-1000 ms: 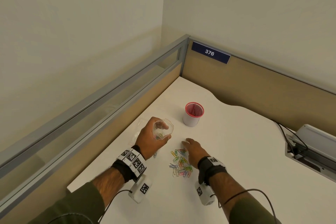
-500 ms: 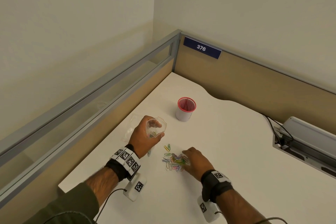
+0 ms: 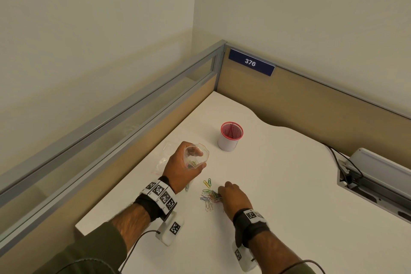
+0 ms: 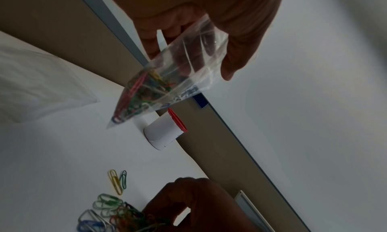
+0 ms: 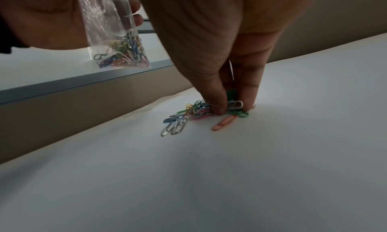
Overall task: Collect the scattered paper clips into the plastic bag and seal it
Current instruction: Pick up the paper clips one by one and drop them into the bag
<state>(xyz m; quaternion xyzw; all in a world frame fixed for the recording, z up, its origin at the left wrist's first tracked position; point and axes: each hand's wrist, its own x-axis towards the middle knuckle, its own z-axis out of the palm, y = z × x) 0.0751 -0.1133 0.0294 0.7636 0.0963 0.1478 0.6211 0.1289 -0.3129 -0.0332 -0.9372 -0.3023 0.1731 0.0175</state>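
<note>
My left hand (image 3: 181, 167) holds a small clear plastic bag (image 3: 196, 156) with its mouth open upward, above the white desk (image 3: 289, 184). Several coloured paper clips (image 4: 144, 90) lie in the bag's lower corner (image 5: 123, 57). A loose pile of coloured paper clips (image 3: 209, 197) lies on the desk just right of that hand. My right hand (image 3: 233, 198) is down on the pile, thumb and fingers pinching a bunch of clips (image 5: 230, 106). A yellow and a green clip (image 4: 118, 181) lie apart from the pile.
A white cup with a red rim (image 3: 230, 135) stands behind the hands. More clear plastic bags (image 3: 165, 158) lie left of my left hand by the partition (image 3: 133, 122). A grey cable box (image 3: 373, 176) with black cables sits at the desk's right.
My right hand slid from the far end of the pile to its right side and closed its fingers on a bunch of clips. The left hand kept holding the bag up.
</note>
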